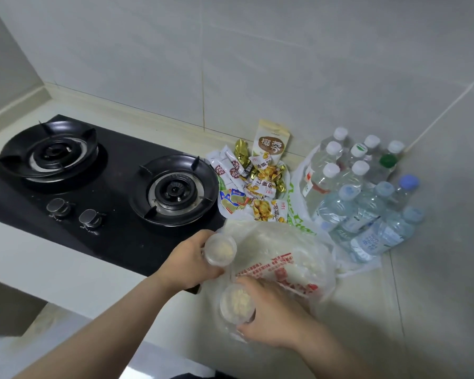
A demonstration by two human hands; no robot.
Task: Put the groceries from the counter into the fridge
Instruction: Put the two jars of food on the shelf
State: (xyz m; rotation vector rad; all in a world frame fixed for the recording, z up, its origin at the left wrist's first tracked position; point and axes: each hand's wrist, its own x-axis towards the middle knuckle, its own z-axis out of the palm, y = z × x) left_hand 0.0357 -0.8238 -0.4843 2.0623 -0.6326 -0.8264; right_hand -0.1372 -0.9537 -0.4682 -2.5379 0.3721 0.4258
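Note:
My left hand grips a small clear cup with pale yellow food under its lid, just off the stove's front right corner. My right hand holds a second cup of the same kind lower down, at the mouth of a translucent plastic bag with red print. More pale contents show through the bag. Behind it lies a pile of snack packets with a beige pouch standing against the wall. A cluster of several water bottles fills the corner. The fridge is out of view.
A black two-burner gas stove with two knobs takes up the counter's left side. Tiled walls close off the back and right. The pale counter continues to the right of the bag, and its front edge drops away at lower left.

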